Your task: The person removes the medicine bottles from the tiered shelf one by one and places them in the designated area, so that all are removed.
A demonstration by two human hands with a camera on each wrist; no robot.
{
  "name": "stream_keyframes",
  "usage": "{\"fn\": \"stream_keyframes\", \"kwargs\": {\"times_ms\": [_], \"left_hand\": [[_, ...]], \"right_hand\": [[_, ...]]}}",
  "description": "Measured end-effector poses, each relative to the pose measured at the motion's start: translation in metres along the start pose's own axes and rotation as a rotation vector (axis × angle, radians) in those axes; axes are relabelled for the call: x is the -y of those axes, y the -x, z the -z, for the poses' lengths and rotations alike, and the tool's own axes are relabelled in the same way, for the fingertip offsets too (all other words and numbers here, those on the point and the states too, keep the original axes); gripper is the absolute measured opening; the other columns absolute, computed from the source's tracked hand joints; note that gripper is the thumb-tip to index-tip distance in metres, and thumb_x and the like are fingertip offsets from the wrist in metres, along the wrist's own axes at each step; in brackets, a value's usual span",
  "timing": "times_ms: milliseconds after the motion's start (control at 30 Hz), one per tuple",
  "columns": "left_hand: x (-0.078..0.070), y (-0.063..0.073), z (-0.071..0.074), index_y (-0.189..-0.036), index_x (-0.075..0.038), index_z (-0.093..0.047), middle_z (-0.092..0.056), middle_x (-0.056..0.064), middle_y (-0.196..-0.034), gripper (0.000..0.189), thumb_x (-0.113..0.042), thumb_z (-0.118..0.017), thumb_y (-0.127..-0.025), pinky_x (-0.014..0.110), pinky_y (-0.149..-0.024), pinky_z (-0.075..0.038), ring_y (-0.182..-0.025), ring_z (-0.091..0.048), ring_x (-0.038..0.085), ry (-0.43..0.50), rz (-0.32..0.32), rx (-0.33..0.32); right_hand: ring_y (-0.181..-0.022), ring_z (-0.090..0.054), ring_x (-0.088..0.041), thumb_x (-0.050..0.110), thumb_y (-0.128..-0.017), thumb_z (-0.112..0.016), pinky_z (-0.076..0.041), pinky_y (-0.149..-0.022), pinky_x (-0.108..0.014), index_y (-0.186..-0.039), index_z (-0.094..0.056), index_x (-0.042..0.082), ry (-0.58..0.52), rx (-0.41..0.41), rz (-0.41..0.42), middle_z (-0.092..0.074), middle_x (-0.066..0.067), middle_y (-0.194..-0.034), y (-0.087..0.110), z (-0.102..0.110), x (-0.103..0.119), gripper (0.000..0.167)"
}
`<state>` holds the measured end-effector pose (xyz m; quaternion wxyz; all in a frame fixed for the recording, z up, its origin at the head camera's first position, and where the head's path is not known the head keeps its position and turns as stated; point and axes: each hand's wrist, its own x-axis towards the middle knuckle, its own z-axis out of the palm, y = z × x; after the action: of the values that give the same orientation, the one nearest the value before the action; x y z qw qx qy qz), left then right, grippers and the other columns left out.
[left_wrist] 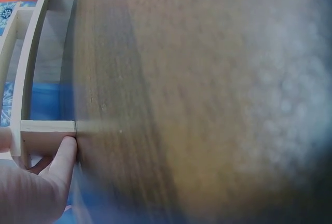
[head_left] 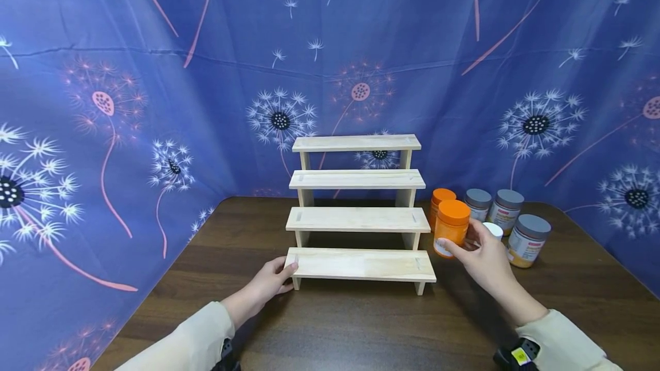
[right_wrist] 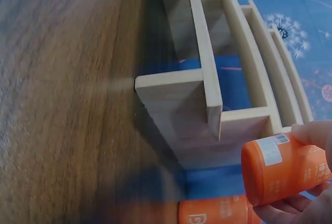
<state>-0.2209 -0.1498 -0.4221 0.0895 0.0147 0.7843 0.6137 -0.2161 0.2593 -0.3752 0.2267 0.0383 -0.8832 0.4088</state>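
A pale wooden four-step rack (head_left: 358, 219) stands on the dark table. At its left end, my left hand (head_left: 269, 280) grips the lowest step, thumb on the top board and a finger against the leg (left_wrist: 49, 138). To the right of the rack, my right hand (head_left: 487, 257) holds an orange bottle (head_left: 451, 228) with an orange lid, its fingers and thumb around the side. In the right wrist view the held bottle (right_wrist: 285, 169) appears above the table, apart from the rack. A second orange bottle (head_left: 439, 196) stands behind it, partly hidden.
Three grey-lidded jars (head_left: 526, 245) stand at the right, beyond my right hand. A white lid (head_left: 493, 229) shows among them, mostly hidden by that hand. Blue dandelion-print cloth (head_left: 206, 102) hangs behind the wooden table (head_left: 330, 331).
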Motion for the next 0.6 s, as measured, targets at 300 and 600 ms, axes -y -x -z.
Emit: {"fn": "stream_keyframes", "kwargs": {"times_ms": [300,600], "left_hand": [[0.000,-0.001,0.002,-0.137,0.015,-0.039,-0.052,0.028,-0.127,0.047,-0.016,-0.047,-0.103,0.045,-0.096,-0.054,-0.119,-0.055,0.034,0.006,0.002,0.007],[0.001,-0.002,0.002,-0.137,0.015,-0.037,-0.052,0.029,-0.127,0.048,-0.017,-0.047,-0.103,0.046,-0.095,-0.054,-0.120,-0.054,0.036,0.004,0.002,0.021]], "right_hand": [[-0.106,-0.060,-0.041,0.036,-0.086,-0.074,-0.057,-0.083,-0.036,-0.133,-0.044,-0.006,0.033,0.056,-0.124,-0.059,-0.031,-0.120,-0.015,-0.009,-0.018,0.070],[-0.116,-0.051,-0.048,0.027,-0.088,-0.071,-0.049,-0.097,-0.057,-0.139,-0.032,-0.011,0.022,0.155,-0.264,-0.047,-0.038,-0.131,-0.028,-0.016,-0.031,0.075]]}}
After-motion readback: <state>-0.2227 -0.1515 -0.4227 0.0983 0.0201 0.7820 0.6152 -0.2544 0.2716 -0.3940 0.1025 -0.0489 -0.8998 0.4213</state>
